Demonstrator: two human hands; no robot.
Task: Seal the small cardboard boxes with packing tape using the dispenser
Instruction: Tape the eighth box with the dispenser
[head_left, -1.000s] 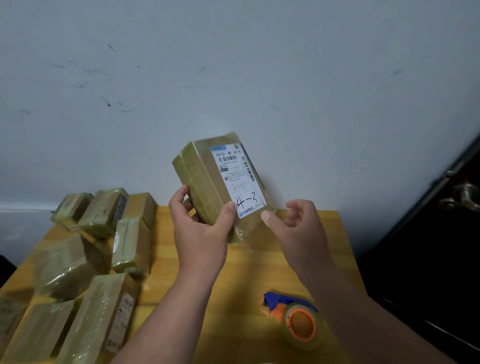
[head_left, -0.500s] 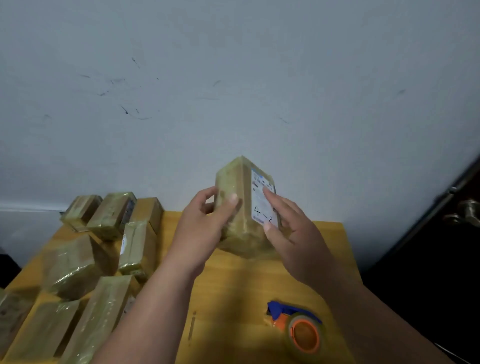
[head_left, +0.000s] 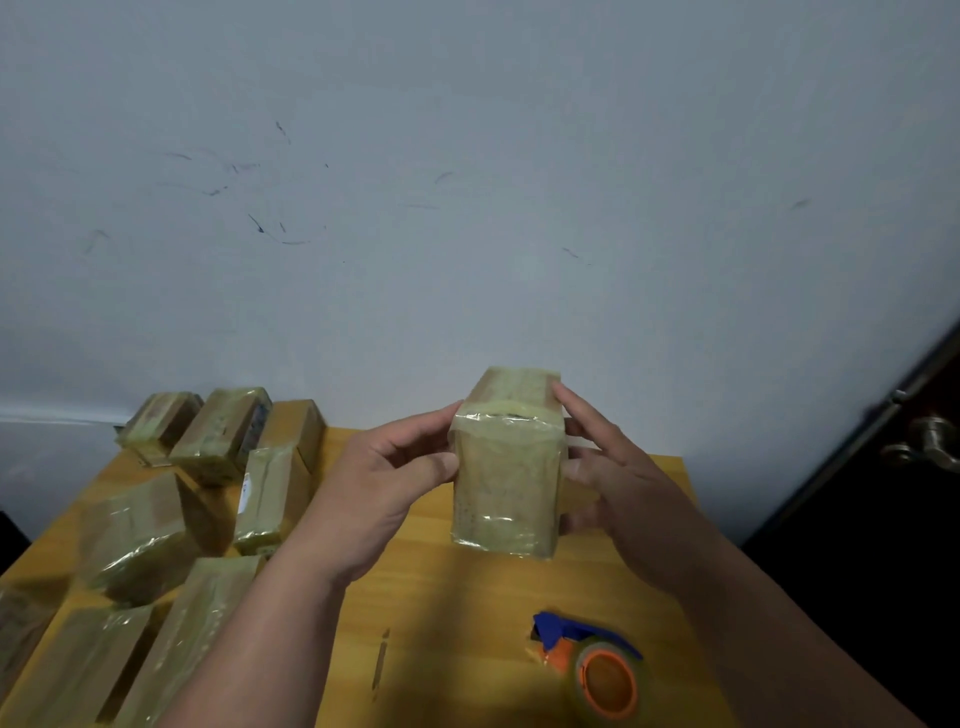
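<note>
A small cardboard box (head_left: 506, 478) wrapped in glossy clear tape is held upright above the wooden table (head_left: 467, 613), one taped face turned to me. My left hand (head_left: 387, 483) grips its left side with thumb and fingers. My right hand (head_left: 618, 483) holds the right side, fingers reaching over the top corner. The tape dispenser (head_left: 597, 667), blue with an orange core and a roll of tape, lies on the table in front of the box, near my right forearm.
Several taped boxes (head_left: 156, 540) crowd the table's left half, some stacked at the back (head_left: 223, 431). A white wall rises behind. A dark door with a metal handle (head_left: 930, 447) stands to the right, past the table's edge.
The box has been turned and lowered: its white label faced me, then swung sideways, and now a plain taped face shows. Both hands shifted to its sides.
</note>
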